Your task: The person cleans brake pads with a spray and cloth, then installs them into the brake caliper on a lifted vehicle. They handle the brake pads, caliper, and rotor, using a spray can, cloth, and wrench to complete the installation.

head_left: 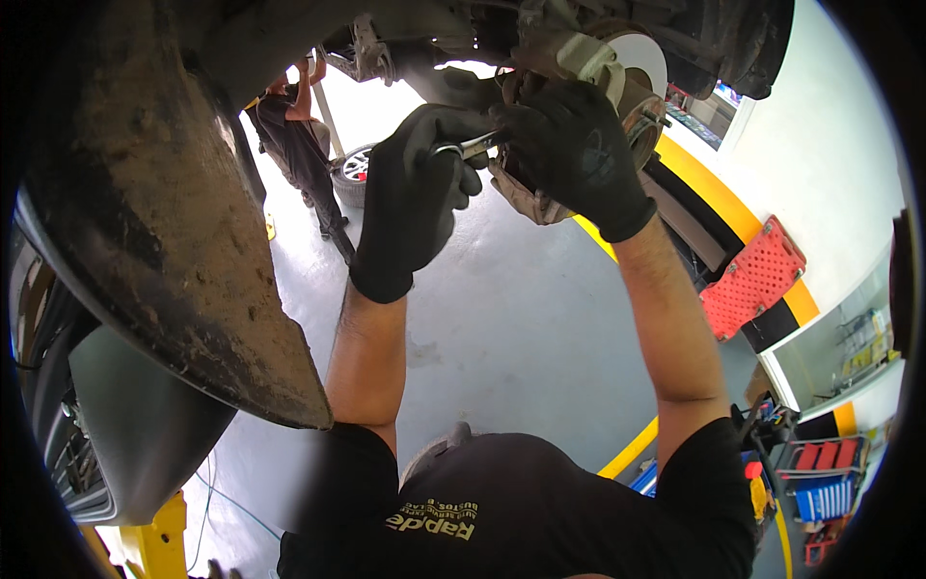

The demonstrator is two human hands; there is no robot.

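Observation:
Both my hands wear black gloves and reach up under a raised car. My left hand (417, 188) grips the handle of a shiny metal wrench (470, 146). My right hand (571, 147) closes over the wrench's far end against the brake caliper (529, 201), beside the brake disc (639, 60). The wrench head is hidden by my right hand.
A dirty wheel-arch liner and bumper (169, 232) hang close on the left. Another person (294, 135) works under the car farther back, beside a loose wheel (353, 174). A red creeper board (752, 277) leans on the yellow-striped wall; a tool cart (815, 482) stands at lower right.

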